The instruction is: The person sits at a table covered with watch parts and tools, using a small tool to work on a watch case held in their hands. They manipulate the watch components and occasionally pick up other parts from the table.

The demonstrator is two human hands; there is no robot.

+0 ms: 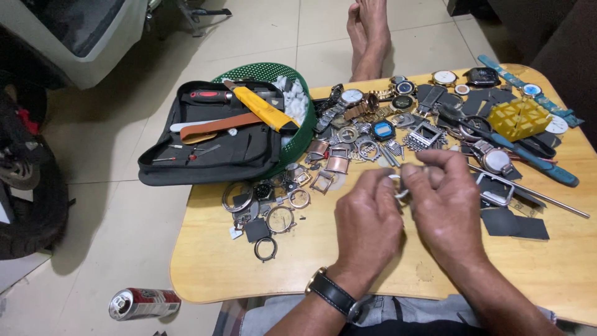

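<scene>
2 hands, left hand (368,219) and right hand (446,205), meet fingertip to fingertip, pinching what seems a small pale watch part (400,186) above the wooden table (211,261), keeping it clear of the scattered watch cases (339,158).

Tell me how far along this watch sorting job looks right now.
Done: many bare watch cases lie stripped on the table. In hand: left hand and right hand pinch a small metal ring. Left: whole watches wait untouched.
</scene>
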